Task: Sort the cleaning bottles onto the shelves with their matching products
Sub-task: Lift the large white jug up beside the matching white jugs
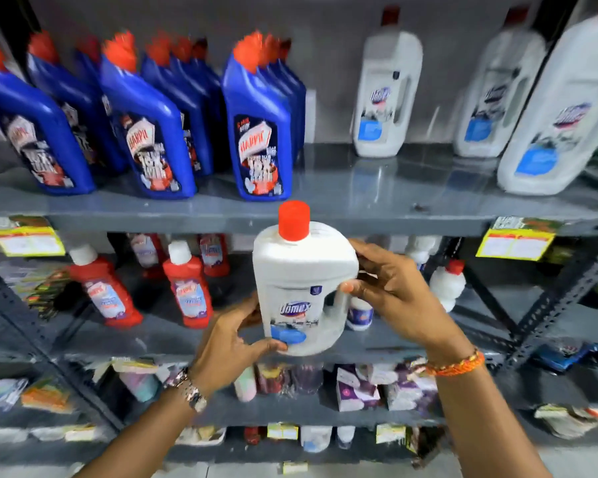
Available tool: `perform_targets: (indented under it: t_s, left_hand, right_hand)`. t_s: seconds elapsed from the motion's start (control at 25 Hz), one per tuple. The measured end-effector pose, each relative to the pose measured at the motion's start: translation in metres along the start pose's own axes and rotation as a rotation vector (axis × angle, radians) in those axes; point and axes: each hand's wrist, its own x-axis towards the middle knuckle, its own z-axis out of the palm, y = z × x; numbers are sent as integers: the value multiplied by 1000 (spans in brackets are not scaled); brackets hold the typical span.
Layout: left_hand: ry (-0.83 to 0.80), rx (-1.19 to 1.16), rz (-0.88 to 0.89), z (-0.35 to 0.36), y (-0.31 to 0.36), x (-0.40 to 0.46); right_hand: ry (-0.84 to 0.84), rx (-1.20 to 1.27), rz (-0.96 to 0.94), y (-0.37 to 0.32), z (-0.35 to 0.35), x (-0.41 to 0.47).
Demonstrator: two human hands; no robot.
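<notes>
- While both hands hold it, the white Domex bottle (301, 288) stands upright, red cap (294, 220) on top, its long axis vertical, in the air just in front of the upper shelf's front edge (359, 219); the cap reaches that edge's height.
- The right hand (390, 291) wraps the handle side, fingers curled round the shoulder and thumb pressed at the handle opening; the left hand (235, 339) cups the base, thumb pinching the blue label patch, fingers spread behind.
- Neither hand is clearly nearer the shelf; the right sits higher, so it would likely guide the lift.
- Matching white bottles (387, 98) stand on the right half of the upper shelf, up and to the right of the held one; the blue Harpic bottles (259, 132) fill the left half.
- Between those groups the shelf top shows bare, glossy grey metal, with room near the front edge, likely enough for a bottle.
- Red bottles (187, 284) stand on the shelf below, left of the hands.
</notes>
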Motion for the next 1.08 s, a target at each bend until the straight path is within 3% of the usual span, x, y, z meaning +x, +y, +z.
perform_targets:
  t_s: [0.16,0.4,0.76,1.08]
  left_hand:
    - [22,-13,183,-2,72,40]
    - [54,-43,304,21,148,122]
    - [-74,-52,211,57,175,236]
    - [-64,-28,111,75,149,258]
  right_hand:
    - [60,3,-131,-62,-33,27]
    - [168,-79,-303,-118,-104,78]
    - [289,-231,-285,-97,-182,137]
    - [301,-282,-188,-65,-195,152]
